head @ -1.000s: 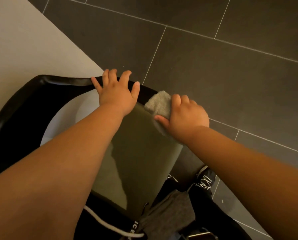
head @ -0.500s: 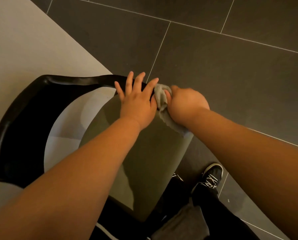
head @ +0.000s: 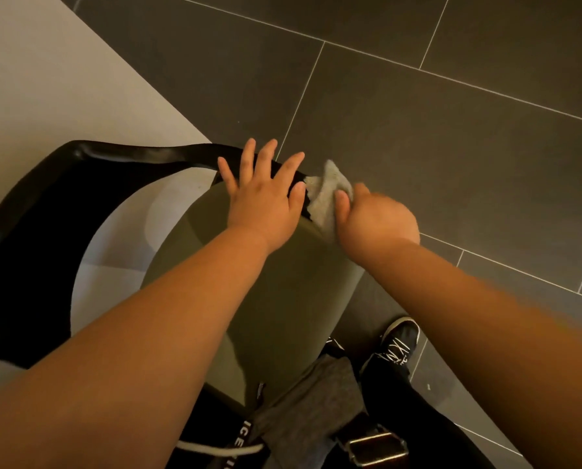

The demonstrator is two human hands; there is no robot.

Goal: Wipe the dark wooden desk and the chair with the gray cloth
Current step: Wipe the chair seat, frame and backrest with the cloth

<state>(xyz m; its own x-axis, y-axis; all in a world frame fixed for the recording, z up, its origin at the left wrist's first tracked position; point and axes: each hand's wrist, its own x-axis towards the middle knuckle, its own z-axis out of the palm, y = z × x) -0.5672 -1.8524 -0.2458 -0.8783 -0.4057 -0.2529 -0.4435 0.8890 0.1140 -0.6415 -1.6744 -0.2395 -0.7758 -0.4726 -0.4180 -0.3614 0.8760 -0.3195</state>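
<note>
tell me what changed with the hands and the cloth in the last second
The left hand slid right along the black chair back until it nearly met the gray cloth. The right hand kept rubbing the cloth at the right end of the back, barely shifting. Unchanged: the right hand grips the cloth, the left hand lies flat and holds nothing.

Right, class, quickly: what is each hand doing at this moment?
Left hand: open, straight fingers resting on the curved black chair back.
Right hand: closed around the crumpled gray cloth.
</note>
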